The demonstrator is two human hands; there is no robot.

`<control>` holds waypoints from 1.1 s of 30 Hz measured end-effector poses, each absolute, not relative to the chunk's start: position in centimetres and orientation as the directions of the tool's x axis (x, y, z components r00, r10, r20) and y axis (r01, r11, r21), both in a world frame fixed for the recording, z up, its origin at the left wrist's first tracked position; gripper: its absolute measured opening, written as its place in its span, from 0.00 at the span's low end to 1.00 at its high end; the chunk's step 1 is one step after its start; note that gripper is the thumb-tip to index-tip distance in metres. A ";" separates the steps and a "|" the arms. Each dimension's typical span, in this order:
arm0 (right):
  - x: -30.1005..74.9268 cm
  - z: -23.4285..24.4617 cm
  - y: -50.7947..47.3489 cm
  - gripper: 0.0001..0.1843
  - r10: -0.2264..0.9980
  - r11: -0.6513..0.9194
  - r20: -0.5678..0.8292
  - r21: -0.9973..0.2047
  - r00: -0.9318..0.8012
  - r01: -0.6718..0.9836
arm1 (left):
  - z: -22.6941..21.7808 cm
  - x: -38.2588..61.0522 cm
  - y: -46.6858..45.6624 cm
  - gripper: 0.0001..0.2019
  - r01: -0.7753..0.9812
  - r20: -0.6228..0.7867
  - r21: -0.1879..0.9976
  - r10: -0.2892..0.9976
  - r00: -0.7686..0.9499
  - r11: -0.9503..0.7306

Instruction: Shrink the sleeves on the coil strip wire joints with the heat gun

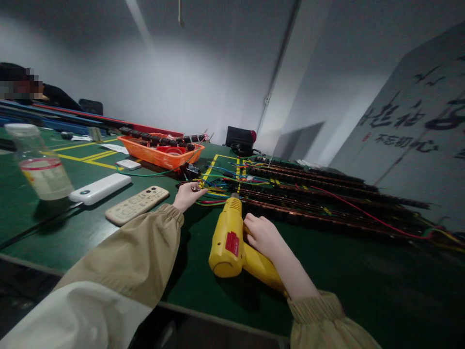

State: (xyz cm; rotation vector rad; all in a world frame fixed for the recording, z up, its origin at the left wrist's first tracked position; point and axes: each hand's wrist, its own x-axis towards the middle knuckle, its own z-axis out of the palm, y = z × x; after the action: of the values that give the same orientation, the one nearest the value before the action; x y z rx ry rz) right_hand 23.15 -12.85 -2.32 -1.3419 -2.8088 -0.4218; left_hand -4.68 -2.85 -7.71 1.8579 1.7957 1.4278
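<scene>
The green counter (337,271) lies open right of the right hand (264,235). Long dark bars (308,212) block the far side; an orange plastic basket (156,158) stands beyond the left hand (187,196).

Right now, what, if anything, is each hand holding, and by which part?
The right hand grips the yellow heat gun by its handle. The left hand is at the coloured wires; whether it holds any is unclear.

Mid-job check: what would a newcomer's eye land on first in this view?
Probably the bright yellow plastic heat gun, held in the right hand over the near middle of the green table. Next might be the orange plastic basket beyond the left hand, with dark segmented strips across its top. The long dark bars with copper-coloured edges also stand out, stretching to the right.
</scene>
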 end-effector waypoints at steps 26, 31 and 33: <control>15.3 -2.8 -12.0 0.13 0.595 0.751 0.172 0.227 -0.785 0.620 | -7.6 -5.1 -2.7 0.24 0.692 0.424 0.704 0.877 -0.226 -0.161; 15.5 -2.7 -12.0 0.13 0.601 0.758 0.136 0.215 -0.788 0.616 | -7.6 -4.8 -2.8 0.24 0.679 0.450 0.703 0.872 -0.196 -0.210; 15.7 -2.6 -11.9 0.13 0.606 0.757 0.123 0.216 -0.786 0.617 | -7.6 -4.7 -2.8 0.24 0.673 0.468 0.705 0.860 -0.205 -0.223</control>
State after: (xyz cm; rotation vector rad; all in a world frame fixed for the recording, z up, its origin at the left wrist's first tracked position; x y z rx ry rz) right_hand 15.71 -11.93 -2.62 -1.0107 -2.9011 -0.3810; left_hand -4.73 -2.79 -7.63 1.8418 1.8201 1.3996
